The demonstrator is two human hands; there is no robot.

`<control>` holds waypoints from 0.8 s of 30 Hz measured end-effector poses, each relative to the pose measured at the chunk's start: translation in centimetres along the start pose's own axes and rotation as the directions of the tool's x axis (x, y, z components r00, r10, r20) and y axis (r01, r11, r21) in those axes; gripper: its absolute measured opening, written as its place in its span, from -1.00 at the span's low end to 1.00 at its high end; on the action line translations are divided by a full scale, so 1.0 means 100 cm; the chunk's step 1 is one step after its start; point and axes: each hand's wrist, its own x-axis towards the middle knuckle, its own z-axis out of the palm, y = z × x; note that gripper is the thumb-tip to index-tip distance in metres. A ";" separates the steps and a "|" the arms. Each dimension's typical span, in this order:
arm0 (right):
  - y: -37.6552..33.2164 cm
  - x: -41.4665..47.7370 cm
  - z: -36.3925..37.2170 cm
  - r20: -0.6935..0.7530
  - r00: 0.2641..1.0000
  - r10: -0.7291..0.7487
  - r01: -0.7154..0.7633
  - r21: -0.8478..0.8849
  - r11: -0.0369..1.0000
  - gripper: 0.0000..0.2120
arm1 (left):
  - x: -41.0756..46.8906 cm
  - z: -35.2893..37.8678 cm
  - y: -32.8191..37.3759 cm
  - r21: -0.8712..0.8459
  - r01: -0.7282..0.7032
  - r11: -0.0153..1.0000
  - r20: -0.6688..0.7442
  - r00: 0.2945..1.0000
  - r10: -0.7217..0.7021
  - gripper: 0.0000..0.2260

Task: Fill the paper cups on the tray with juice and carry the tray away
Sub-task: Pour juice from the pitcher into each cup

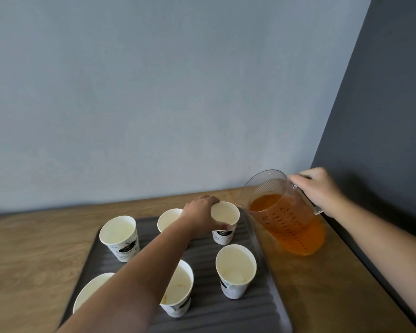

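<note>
Several white paper cups stand on a dark ribbed tray [257, 306]. My left hand [201, 216] reaches across the tray and grips the far right cup [226, 216] round its rim. My right hand [318, 188] holds the handle of a clear measuring jug [286, 219] of orange juice, tilted with its spout toward that cup. No juice is seen leaving the spout. The near right cup [235, 270] and far left cup [119, 233] look pale inside. The near middle cup [178, 288] shows an orange trace and is partly hidden by my forearm.
The tray lies on a wooden table [29, 255] that meets a blue-grey wall at the back. A dark grey wall [382, 116] closes the right side, close to the jug. Another cup [168, 218] stands behind my left wrist, and one [91, 292] sits at the tray's near left.
</note>
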 end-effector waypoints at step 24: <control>-0.009 0.015 0.006 0.088 0.987 -0.138 0.152 -0.181 0.972 -0.57 | 0.000 -0.001 0.001 -0.039 0.017 0.999 -0.005 1.000 -0.017 -0.30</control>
